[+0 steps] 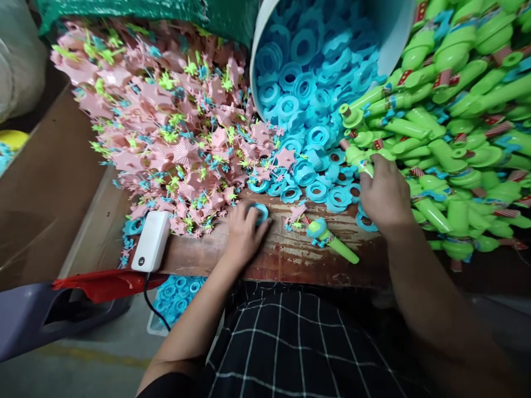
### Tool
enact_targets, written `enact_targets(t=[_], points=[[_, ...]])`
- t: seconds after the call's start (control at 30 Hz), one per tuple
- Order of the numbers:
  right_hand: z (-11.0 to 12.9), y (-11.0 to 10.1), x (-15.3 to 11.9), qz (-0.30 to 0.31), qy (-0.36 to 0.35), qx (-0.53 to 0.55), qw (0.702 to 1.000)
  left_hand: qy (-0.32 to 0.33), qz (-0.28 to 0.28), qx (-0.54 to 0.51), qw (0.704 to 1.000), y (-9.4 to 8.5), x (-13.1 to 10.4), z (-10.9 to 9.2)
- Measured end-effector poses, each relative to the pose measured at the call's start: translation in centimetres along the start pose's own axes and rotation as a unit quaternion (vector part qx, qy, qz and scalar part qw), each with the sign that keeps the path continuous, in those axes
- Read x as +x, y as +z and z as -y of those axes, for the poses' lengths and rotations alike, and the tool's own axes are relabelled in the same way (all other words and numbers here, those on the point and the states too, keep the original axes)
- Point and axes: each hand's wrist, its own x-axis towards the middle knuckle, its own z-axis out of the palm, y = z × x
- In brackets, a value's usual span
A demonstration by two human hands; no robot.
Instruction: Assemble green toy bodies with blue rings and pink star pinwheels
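My left hand (pixel 243 231) rests on the wooden bench, thumb and fingers closed about a scalloped blue plastic ring (pixel 260 212). To the right, my right hand (pixel 389 192) reaches into the near edge of a heap of green plastic tube-shaped pieces (pixel 446 157). Its thumb and fingers are closed on one green tube piece (pixel 357 157), partly covered by the fingers. Between my hands lies a green tube piece with a blue ring on it (pixel 332 241). Touching its striped end is a pink star-shaped piece (pixel 297 213).
Pink star-shaped pieces (pixel 166 132) are heaped at left under a green sack (pixel 145 14). Blue rings spill from a tipped white bucket (pixel 254 72). A white power bank (pixel 151 241) with a black cable lies at the bench's left front. More blue rings (pixel 178 296) fill a container below.
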Motion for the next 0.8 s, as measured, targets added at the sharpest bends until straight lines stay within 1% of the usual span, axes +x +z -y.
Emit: enact_targets(t=[0.03,0.07,0.1,0.13,0.17,0.23,0.27,0.3,0.33,0.37,0.4,0.43,0.47,0.5,0.53,0.57,0.6,0.63,0.67,0.7,0.73,0.77,0.8], points=[[0.1,-0.5,-1.0,0.001,0.017,0.067,0.998,-0.012,-0.023,-0.038,0.999,-0.2,0.0,-0.2],[0.4,-0.9,-2.2,0.017,0.029,0.143,0.989,-0.035,-0.049,-0.089,0.994,-0.3,0.2,-0.6],[0.8,-1.3,-3.6,0.037,0.03,0.211,0.976,-0.067,-0.073,-0.151,0.984,-0.4,0.4,-1.0],[1.5,-1.5,-5.2,0.062,0.014,0.259,0.964,-0.1,-0.089,-0.223,0.965,-0.4,0.7,-1.6],[2.3,-1.5,-6.9,0.087,-0.022,0.284,0.955,-0.132,-0.09,-0.301,0.94,-0.4,1.0,-2.3],[4.1,-0.9,-10.0,0.112,-0.123,0.28,0.945,-0.179,-0.058,-0.441,0.878,-0.3,1.7,-3.9],[4.9,-0.4,-11.4,0.119,-0.165,0.267,0.942,-0.197,-0.039,-0.492,0.847,-0.2,1.9,-4.8],[5.6,0.2,-12.5,0.125,-0.192,0.251,0.94,-0.216,-0.028,-0.528,0.821,-0.1,2.1,-5.7],[6.2,0.7,-13.3,0.135,-0.205,0.236,0.94,-0.238,-0.026,-0.553,0.798,0.1,2.2,-6.5],[6.5,1.2,-13.8,0.141,-0.206,0.226,0.942,-0.258,-0.031,-0.567,0.781,0.2,2.1,-7.1],[6.8,1.5,-14.2,0.151,-0.198,0.228,0.941,-0.271,-0.033,-0.574,0.772,0.4,1.9,-7.6],[6.9,1.7,-14.4,0.166,-0.183,0.249,0.937,-0.275,-0.028,-0.574,0.771,0.5,1.6,-8.0],[6.9,1.9,-14.5,0.187,-0.161,0.291,0.924,-0.269,-0.013,-0.571,0.775,0.6,1.2,-8.2],[6.9,1.9,-14.6,0.219,-0.127,0.354,0.9,-0.257,0.009,-0.568,0.781,0.7,0.8,-8.3],[6.8,2.0,-14.7,0.264,-0.081,0.431,0.859,-0.242,0.033,-0.568,0.786,0.7,0.4,-8.3],[6.7,2.1,-14.7,0.317,-0.022,0.511,0.799,-0.228,0.054,-0.572,0.786,0.7,0.0,-8.2],[6.6,2.2,-14.7,0.37,0.04,0.582,0.723,-0.216,0.075,-0.578,0.783,0.7,-0.2,-8.1],[6.5,2.4,-14.7,0.418,0.095,0.638,0.639,-0.208,0.096,-0.582,0.78,0.8,-0.2,-7.8],[6.4,2.6,-14.7,0.454,0.136,0.678,0.561,-0.203,0.113,-0.577,0.783,0.8,0.1,-7.5],[6.3,2.9,-14.5,0.475,0.165,0.703,0.502,-0.197,0.12,-0.559,0.797,0.9,0.7,-7.0],[6.2,3.2,-14.4,0.482,0.183,0.716,0.47,-0.186,0.111,-0.52,0.826,1.1,1.7,-6.4],[6.1,3.5,-14.2,0.477,0.198,0.72,0.464,-0.168,0.086,-0.458,0.868,1.3,3.1,-5.8],[5.9,3.7,-14.0,0.47,0.212,0.714,0.473,-0.139,0.05,-0.376,0.915,1.6,4.7,-5.0]])
